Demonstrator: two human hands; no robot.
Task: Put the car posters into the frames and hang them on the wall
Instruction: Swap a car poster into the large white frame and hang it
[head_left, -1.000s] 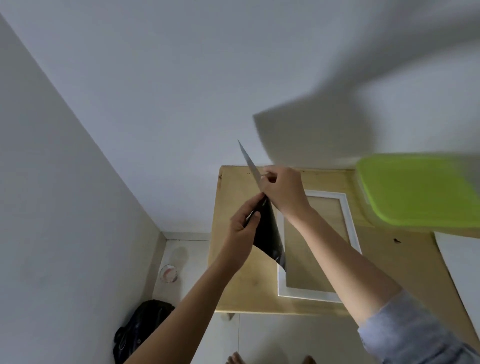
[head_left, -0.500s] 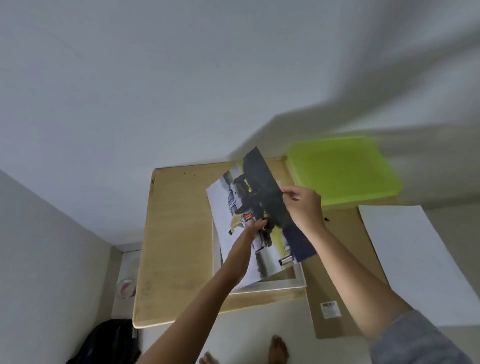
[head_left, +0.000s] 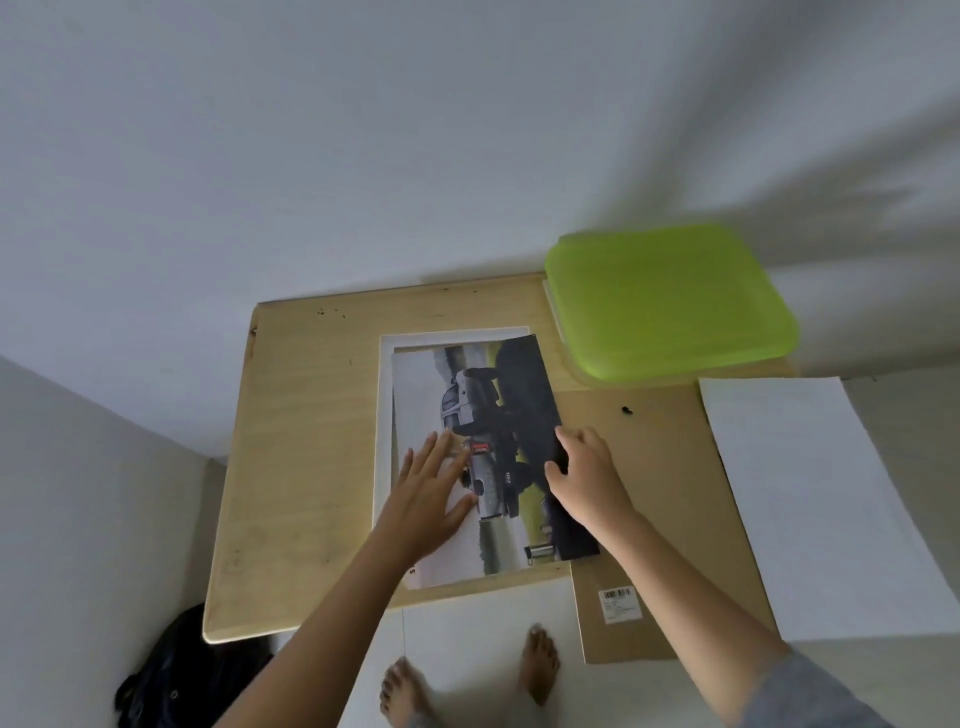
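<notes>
A car poster (head_left: 488, 415) showing a grey pickup lies face up on a white frame (head_left: 384, 395) on the wooden table (head_left: 301, 441). The poster covers most of the frame; only the frame's left and top rims show. My left hand (head_left: 431, 493) lies flat on the poster's left half with straight, spread fingers. My right hand (head_left: 587, 467) holds the poster's dark right edge, thumb on top and fingers curled over it.
A lime-green plastic lid or tray (head_left: 670, 301) sits at the table's back right. A brown backing board (head_left: 665, 493) lies right of the frame, a white sheet (head_left: 810, 499) further right. A black bag (head_left: 182, 675) is on the floor; my bare feet (head_left: 540, 660) stand below the table's edge.
The poster has come down from being held up at an angle to lying flat on the frame. My left hand has opened and now presses it. The view has tilted downward.
</notes>
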